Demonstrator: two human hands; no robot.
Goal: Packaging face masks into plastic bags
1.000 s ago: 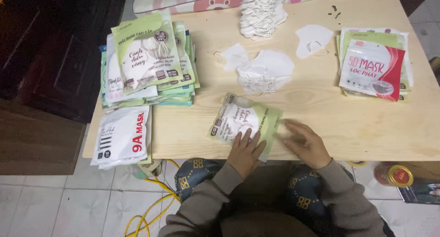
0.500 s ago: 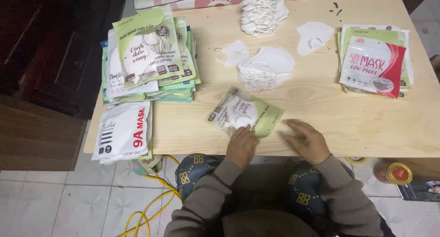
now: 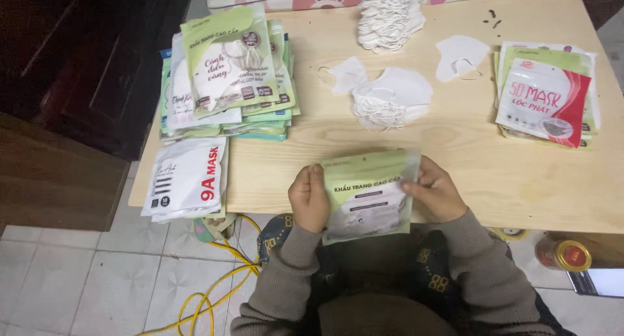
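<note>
Head camera, looking steeply down from above the seated person.

It faces the wooden table (image 3: 468, 173) from its near edge, close enough that the whole top fits, with floor tiles (image 3: 97, 284) at left; only this one view.

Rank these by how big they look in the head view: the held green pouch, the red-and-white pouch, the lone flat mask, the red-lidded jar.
1. Green pouch, though nearest the camera.
2. Red-and-white pouch.
3. Flat mask.
4. Red-lidded jar.

A flat, rectangular, pale-green plastic pouch (image 3: 368, 194) with a clear window shows white masks inside. It is upright, facing the camera. It sits over the near edge of the light wooden table (image 3: 455, 147), gripped at both side edges.
</note>
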